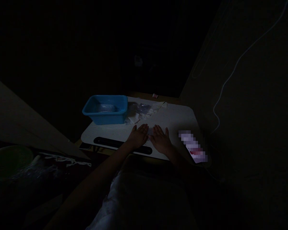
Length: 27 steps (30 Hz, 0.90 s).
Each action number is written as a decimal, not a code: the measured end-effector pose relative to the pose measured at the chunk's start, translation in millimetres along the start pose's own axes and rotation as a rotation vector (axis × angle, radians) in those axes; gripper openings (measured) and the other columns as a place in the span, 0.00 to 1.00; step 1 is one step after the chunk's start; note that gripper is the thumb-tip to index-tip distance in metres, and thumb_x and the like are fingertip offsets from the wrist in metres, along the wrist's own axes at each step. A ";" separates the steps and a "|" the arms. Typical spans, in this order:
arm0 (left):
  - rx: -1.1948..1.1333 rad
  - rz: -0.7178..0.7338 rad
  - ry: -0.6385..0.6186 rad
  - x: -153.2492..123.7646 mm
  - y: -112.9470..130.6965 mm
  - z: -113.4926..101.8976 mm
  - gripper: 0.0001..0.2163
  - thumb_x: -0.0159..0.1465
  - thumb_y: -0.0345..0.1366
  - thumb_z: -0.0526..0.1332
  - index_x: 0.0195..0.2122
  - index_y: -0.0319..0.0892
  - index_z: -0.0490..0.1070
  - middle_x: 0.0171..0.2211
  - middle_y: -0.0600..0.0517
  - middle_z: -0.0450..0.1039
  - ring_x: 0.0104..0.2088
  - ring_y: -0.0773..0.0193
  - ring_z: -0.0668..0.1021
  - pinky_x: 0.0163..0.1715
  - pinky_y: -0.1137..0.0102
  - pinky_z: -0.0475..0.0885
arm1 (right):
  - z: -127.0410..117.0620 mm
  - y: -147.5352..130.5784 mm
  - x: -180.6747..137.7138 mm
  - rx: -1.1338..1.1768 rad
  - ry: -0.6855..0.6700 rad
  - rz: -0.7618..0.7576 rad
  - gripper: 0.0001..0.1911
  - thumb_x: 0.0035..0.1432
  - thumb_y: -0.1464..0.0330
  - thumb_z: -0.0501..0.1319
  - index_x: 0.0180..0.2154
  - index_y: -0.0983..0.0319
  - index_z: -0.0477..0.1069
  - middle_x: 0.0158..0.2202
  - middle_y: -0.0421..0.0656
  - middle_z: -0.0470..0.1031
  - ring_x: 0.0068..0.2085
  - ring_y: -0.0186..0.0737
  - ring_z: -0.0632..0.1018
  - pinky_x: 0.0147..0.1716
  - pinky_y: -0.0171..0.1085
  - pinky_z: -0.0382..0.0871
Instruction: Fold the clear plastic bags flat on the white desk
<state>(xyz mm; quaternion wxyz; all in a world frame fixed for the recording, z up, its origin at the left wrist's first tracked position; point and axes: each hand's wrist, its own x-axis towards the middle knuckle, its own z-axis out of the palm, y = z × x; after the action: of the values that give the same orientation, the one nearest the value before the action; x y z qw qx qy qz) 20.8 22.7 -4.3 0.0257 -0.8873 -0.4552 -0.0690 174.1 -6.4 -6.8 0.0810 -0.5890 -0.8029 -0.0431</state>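
Observation:
The scene is very dark. My left hand (pixel 138 136) and my right hand (pixel 161 140) lie flat side by side on a small white table (pixel 175 118), palms down, fingers stretched out. A small pale thing (pixel 149 131) shows between the two hands; I cannot make out what it is. Neither hand grips anything that I can see.
A blue plastic tub (pixel 106 109) stands on the table's far left corner, with crumpled clear plastic and paper (pixel 144 110) beside it. A blurred-out flat item (pixel 193 146) lies near the right edge. A green basket (pixel 7 161) sits at lower left. A white cable (pixel 232 73) hangs on the right wall.

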 end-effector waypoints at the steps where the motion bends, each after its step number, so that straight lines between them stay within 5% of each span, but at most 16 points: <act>1: 0.001 -0.001 0.008 0.1 0.2 0.3 0.22 0.63 0.35 0.43 0.58 0.37 0.53 0.60 0.42 0.51 0.60 0.57 0.56 0.54 0.52 0.52 | 0.2 4.3 -1.1 -0.006 -0.003 0.013 0.30 0.62 0.57 0.36 0.58 0.68 0.53 0.61 0.53 0.50 0.62 0.46 0.50 0.56 0.58 0.37; 6: -0.003 -0.003 0.008 0.4 1.3 -0.6 0.21 0.64 0.36 0.42 0.58 0.37 0.53 0.60 0.42 0.51 0.59 0.57 0.57 0.54 0.52 0.53 | -1.3 24.0 -2.0 -0.010 0.009 0.081 0.26 0.61 0.60 0.41 0.55 0.68 0.56 0.60 0.54 0.53 0.61 0.48 0.53 0.55 0.58 0.41; 12: -0.006 0.004 0.020 0.3 1.2 -1.3 0.22 0.64 0.36 0.42 0.58 0.35 0.53 0.60 0.41 0.52 0.59 0.57 0.57 0.53 0.51 0.54 | -15.7 36.1 28.9 0.121 -0.016 0.074 0.25 0.52 0.64 0.57 0.53 0.62 0.61 0.51 0.47 0.68 0.50 0.42 0.68 0.49 0.40 0.60; 19: -0.004 0.022 0.025 -0.8 0.6 -2.2 0.22 0.64 0.36 0.43 0.58 0.35 0.54 0.59 0.41 0.52 0.59 0.56 0.58 0.53 0.51 0.54 | -29.5 48.3 78.4 0.312 -0.411 0.153 0.22 0.43 0.68 0.63 0.44 0.59 0.69 0.41 0.41 0.75 0.39 0.37 0.75 0.36 0.32 0.66; 23: -0.006 0.023 0.033 -2.0 1.0 -3.0 0.22 0.64 0.37 0.43 0.58 0.36 0.52 0.59 0.40 0.52 0.59 0.55 0.57 0.53 0.51 0.54 | -37.6 49.6 86.9 0.379 -0.528 0.090 0.11 0.39 0.72 0.65 0.31 0.65 0.75 0.31 0.42 0.77 0.32 0.36 0.75 0.29 0.29 0.66; 27: -0.019 0.019 0.048 -2.1 1.1 -3.1 0.22 0.64 0.37 0.44 0.59 0.38 0.51 0.59 0.41 0.53 0.59 0.56 0.58 0.53 0.52 0.54 | -44.2 48.3 85.5 0.428 -0.561 0.083 0.07 0.40 0.71 0.64 0.27 0.66 0.76 0.26 0.42 0.77 0.28 0.36 0.75 0.26 0.30 0.65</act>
<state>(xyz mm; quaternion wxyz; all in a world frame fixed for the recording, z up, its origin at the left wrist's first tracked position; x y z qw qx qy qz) 20.2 20.0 -1.6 0.0289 -0.8900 -0.4451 -0.0944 198.5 81.2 50.9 -0.0194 -0.5798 -0.7601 0.2927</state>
